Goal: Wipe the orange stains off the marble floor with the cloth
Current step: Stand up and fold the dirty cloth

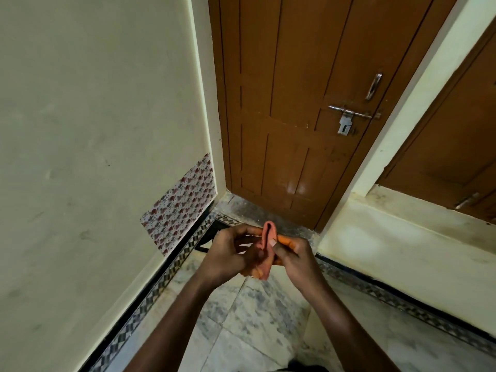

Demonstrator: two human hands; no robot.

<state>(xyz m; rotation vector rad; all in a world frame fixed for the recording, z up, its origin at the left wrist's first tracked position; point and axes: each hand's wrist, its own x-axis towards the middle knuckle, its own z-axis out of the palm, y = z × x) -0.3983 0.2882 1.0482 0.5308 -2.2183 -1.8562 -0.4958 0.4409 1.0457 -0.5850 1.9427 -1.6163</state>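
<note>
A small pink-orange cloth (pixel 266 245) is bunched up between both my hands, held in the air above the marble floor (pixel 257 312). My left hand (pixel 230 251) grips its left side with curled fingers. My right hand (pixel 292 251) pinches its right side, thumb on the fold. The fingertips of my right hand look orange. The floor is pale marble with grey veins; I cannot pick out an orange stain on the part that shows, and my hands and arms hide some of it.
A cream wall (pixel 94 130) with a patterned paper patch (pixel 182 205) rises on the left. A shut brown wooden door (pixel 295 116) with a metal latch (pixel 349 116) stands ahead. A black-and-white tiled skirting (pixel 161 280) edges the floor. A second door (pixel 456 157) is at right.
</note>
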